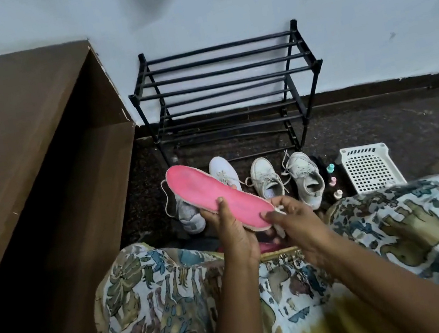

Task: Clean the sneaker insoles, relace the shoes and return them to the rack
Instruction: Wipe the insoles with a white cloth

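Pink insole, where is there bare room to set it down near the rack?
The shelves of the rack are bare, and so is the dark floor right of it, behind the white basket. The strip in front is crowded: four sneakers in a row, then small bottles beside the basket. The left hand grips the pink insole.

Matt pink foam-like insole (212,197), scuffed white sneakers (265,177), black metal-looking rack (227,82), perforated white plastic basket (370,169), brown wood-grain cabinet (15,129).

Pink insole (202,192), aslant, near white sneakers (266,181)
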{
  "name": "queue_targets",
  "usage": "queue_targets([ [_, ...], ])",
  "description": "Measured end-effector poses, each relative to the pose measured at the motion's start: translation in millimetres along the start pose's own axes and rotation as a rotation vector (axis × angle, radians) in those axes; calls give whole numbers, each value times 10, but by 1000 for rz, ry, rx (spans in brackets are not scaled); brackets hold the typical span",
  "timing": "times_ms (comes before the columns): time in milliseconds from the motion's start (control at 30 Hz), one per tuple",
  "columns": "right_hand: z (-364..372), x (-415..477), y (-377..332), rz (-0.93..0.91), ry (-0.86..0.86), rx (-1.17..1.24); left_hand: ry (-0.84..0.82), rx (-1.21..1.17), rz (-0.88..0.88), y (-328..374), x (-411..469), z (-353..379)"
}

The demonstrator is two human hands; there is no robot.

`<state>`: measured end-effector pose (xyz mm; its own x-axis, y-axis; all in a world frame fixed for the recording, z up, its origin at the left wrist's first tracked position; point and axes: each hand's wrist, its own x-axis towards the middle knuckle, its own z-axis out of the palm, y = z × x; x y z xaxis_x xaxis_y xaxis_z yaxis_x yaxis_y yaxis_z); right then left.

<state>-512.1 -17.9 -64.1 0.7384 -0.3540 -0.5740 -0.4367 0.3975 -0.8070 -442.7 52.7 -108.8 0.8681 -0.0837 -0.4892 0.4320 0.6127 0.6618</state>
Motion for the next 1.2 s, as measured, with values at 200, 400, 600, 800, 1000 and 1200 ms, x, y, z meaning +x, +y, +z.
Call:
queue_targets([
  [200, -530, 972, -92, 77, 68, -267, 42, -53, -269, -408, 385, -40],
  [400, -1250, 1841, 175, 182, 31, -507, 420, -100, -478, -685, 658, -177],
  [600, -1679, 2412, 704, 313, 113, -645, 669, -2, -588, -948, 936, -340],
  [800, -1828, 2685, 1119, 386, 76, -719, 729, 82, -701, -1194, 1185, -760],
  [1000, -1970, 2979, 1503, 430, 104, -870, 837, 168, -827, -1274, 1323, -915],
  [1200, -1945, 3088, 1491, 355, 194, -1005, 854, 247, -835, -1306, 1415, -1034],
])
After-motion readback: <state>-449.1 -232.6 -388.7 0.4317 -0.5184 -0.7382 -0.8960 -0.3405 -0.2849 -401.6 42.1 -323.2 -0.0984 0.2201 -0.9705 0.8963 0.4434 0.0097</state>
